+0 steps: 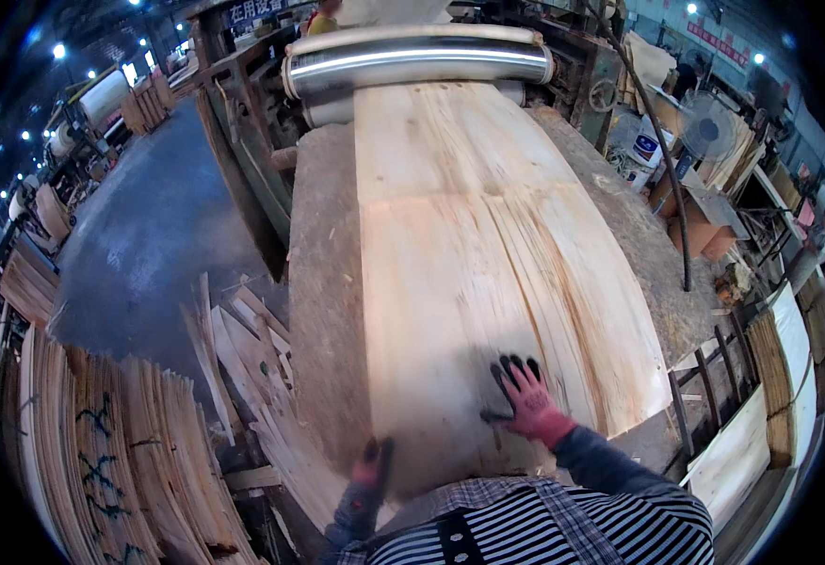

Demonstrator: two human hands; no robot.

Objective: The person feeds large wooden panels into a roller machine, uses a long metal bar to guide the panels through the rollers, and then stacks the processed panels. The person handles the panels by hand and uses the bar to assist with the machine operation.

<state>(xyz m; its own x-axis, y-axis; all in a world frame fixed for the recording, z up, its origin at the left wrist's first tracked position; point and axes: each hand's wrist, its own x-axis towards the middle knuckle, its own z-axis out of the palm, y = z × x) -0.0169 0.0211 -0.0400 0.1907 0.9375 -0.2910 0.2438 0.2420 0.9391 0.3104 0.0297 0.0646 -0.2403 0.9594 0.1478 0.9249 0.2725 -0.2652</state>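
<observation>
A long pale wood veneer sheet (431, 301) with brown grain streaks lies on the worktable in front of me. Across it runs a seam, beyond which another veneer sheet (422, 132) reaches up to a shiny metal roller (422, 64). My right hand (530, 403), in a pink glove with dark fingertips, rests on the near sheet with its fingers spread. Beside the sheet's near left corner is my left hand (370, 464), gloved alike. Motion blurs it, and whether it grips the edge I cannot make out.
Stacked veneer (130, 452) stands at the lower left, with loose wood strips (243, 348) beside the worktable (323, 282). On the right are a slanting rod (662, 141), a fan (709, 127), a white bucket (646, 141) and a cardboard box (704, 221). Someone stands behind the roller machine.
</observation>
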